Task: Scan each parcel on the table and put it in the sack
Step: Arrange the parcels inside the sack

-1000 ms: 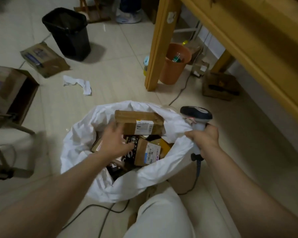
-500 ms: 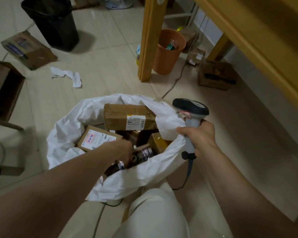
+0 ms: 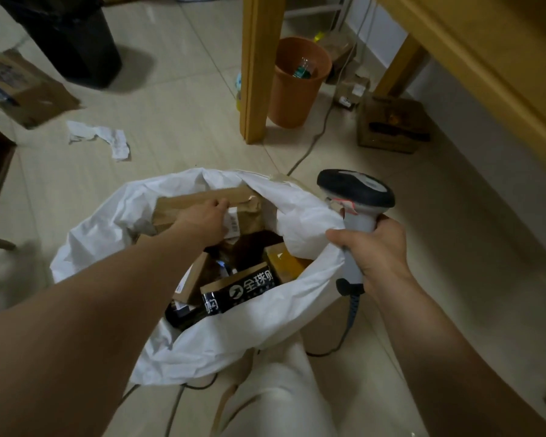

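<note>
Several parcels already lie in the white sack [image 3: 108,222], which stands open on the floor near a table leg [image 3: 259,74]. The left hand [image 3: 202,219] reaches in, its fingers [image 3: 219,204] laid over the top of the brown parcel [image 3: 249,212] propped against the sack's far wall. Whether they grip it or only press it, I cannot tell. The right hand [image 3: 375,247] is wrapped round the scanner [image 3: 356,190] handle and pinches the sack's rim along with it. The step looks like settling that parcel among the rest. To do it well, tip it flat into the gap above the black-taped box [image 3: 243,288], hold the mouth wide with the right hand, and mind the scanner cable [image 3: 352,313] trailing beside the sack.
</note>
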Tool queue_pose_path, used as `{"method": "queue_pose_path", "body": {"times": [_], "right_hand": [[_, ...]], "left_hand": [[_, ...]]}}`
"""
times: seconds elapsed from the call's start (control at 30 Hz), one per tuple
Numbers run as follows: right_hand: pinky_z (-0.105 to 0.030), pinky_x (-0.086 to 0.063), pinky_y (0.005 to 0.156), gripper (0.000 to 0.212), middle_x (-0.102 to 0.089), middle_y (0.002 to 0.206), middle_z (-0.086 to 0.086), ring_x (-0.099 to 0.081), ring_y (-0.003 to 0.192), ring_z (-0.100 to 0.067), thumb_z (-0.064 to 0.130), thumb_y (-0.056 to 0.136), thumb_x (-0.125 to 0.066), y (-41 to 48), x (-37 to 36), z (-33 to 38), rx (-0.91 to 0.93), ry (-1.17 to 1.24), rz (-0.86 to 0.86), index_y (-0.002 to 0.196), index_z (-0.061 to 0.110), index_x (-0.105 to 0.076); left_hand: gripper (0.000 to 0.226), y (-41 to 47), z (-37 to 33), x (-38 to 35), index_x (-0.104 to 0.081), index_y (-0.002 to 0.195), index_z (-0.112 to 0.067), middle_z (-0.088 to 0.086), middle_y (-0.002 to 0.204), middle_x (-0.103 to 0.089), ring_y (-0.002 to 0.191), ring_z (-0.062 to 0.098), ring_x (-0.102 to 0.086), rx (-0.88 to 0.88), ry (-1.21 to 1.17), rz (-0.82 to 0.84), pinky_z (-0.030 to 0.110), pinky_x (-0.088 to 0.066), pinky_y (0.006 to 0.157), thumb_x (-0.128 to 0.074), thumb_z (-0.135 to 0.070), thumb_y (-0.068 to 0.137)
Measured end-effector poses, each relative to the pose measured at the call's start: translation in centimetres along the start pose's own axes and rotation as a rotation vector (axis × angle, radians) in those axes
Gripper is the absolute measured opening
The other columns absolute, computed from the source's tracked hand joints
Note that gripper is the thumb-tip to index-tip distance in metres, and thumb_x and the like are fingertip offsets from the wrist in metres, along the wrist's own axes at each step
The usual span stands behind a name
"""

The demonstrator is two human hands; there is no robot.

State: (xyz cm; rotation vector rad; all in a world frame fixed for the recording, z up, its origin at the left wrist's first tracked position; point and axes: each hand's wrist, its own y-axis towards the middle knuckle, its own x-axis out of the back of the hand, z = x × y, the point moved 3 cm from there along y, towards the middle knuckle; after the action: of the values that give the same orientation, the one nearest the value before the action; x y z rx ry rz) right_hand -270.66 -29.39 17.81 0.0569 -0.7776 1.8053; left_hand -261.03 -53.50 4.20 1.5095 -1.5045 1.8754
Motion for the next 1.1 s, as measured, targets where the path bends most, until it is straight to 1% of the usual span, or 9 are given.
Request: {"method": "queue_pose_path", "body": {"times": [0.13,0.27,0.33,0.43,0.5,0.57,0.77,0.93,1.1], "right_hand": [[-0.033,-0.047,0.076,0.045,-0.058,0.086,0.004,-0.056,0.073,-0.009,0.002,0.072,-0.078,1.1,0.7,-0.1,-0.003,0.05,-0.038,0.114,0.007,-0.062],[-0.041,-0.053,0.083,0.047,-0.063,0.102,-0.007,-0.061,0.088,-0.024,0.004,0.072,-0.079,1.2,0.4,-0.3,-0.011,0.014,-0.036,0.116,0.006,-0.061],[-0.044,-0.052,0.088,0.048,-0.064,0.107,-0.009,-0.062,0.097,-0.028,0.005,0.071,-0.08,1.0,-0.2,-0.3,0.0,-0.038,-0.007,0.116,0.005,-0.06],[-0.045,-0.051,0.092,0.047,-0.064,0.11,-0.013,-0.061,0.102,-0.03,0.005,0.071,-0.08,0.6,-1.3,-0.6,0.008,-0.1,0.059,0.115,0.002,-0.06],[-0.042,-0.05,0.09,0.045,-0.063,0.106,-0.012,-0.06,0.099,-0.028,0.004,0.073,-0.078,0.2,-1.5,-0.8,0.007,-0.131,0.066,0.114,0.002,-0.06],[-0.038,-0.049,0.085,0.045,-0.062,0.106,-0.011,-0.058,0.095,-0.025,0.003,0.074,-0.077,0.3,-0.4,-0.9,0.017,-0.136,0.005,0.115,0.002,-0.059],[-0.037,-0.048,0.084,0.047,-0.063,0.114,-0.016,-0.06,0.101,-0.03,0.003,0.073,-0.078,1.0,0.0,-0.9,0.017,-0.144,-0.06,0.117,0.001,-0.059],[-0.044,-0.05,0.092,0.046,-0.063,0.108,-0.013,-0.06,0.104,-0.032,0.004,0.073,-0.078,0.2,-3.9,-0.1,0.058,-0.206,0.025,0.114,0.001,-0.06],[-0.048,-0.049,0.094,0.05,-0.061,0.115,-0.013,-0.059,0.107,-0.031,0.009,0.072,-0.079,-0.2,-5.2,0.2,0.059,-0.227,0.04,0.117,0.004,-0.057]], "left_hand": [[0.039,-1.3,3.5,0.4,-0.048,0.132,-0.015,0.008,0.124,-0.058,0.103,0.026,-0.059,0.169,0.022,-0.07,0.029,-0.049,0.076,-0.054,-0.024,0.095],[0.031,-3.6,5.2,0.5,-0.053,0.126,-0.012,0.006,0.108,-0.061,0.086,0.02,-0.057,0.309,0.071,-0.05,0.025,-0.043,0.067,-0.053,-0.019,0.096],[0.04,-3.9,3.7,0.4,-0.053,0.128,-0.016,0.002,0.114,-0.061,0.089,0.017,-0.055,0.196,0.084,-0.078,0.025,-0.044,0.072,-0.055,-0.038,0.094],[0.085,-3.2,1.8,-1.2,-0.034,0.14,-0.029,-0.001,0.122,-0.057,0.1,0.023,-0.061,0.068,-0.026,-0.094,0.037,-0.054,0.081,-0.056,-0.075,0.072],[0.072,-2.5,3.4,-2.6,-0.035,0.136,-0.031,-0.001,0.118,-0.06,0.097,0.025,-0.061,0.103,-0.125,-0.143,0.042,-0.053,0.08,-0.053,-0.069,0.077],[0.055,-1.8,6.9,-4.2,-0.046,0.13,-0.025,0.005,0.115,-0.064,0.094,0.022,-0.061,0.199,-0.273,-0.152,0.036,-0.052,0.075,-0.049,-0.058,0.086],[0.066,-0.9,11.3,-7.5,-0.041,0.136,-0.021,0.016,0.12,-0.06,0.106,0.039,-0.058,0.377,-0.275,-0.054,0.054,-0.048,0.09,-0.044,-0.061,0.083],[0.047,-3.2,7.5,-3.2,-0.045,0.139,-0.023,-0.001,0.13,-0.055,0.112,0.02,-0.053,0.097,-0.322,0.056,0.023,-0.037,0.09,-0.058,-0.029,0.095],[0.048,-4.4,10.1,-5.5,-0.028,0.141,-0.05,-0.001,0.139,-0.05,0.111,0.023,-0.055,0.283,-0.417,-0.012,0.034,-0.043,0.097,-0.043,-0.03,0.1]]}}
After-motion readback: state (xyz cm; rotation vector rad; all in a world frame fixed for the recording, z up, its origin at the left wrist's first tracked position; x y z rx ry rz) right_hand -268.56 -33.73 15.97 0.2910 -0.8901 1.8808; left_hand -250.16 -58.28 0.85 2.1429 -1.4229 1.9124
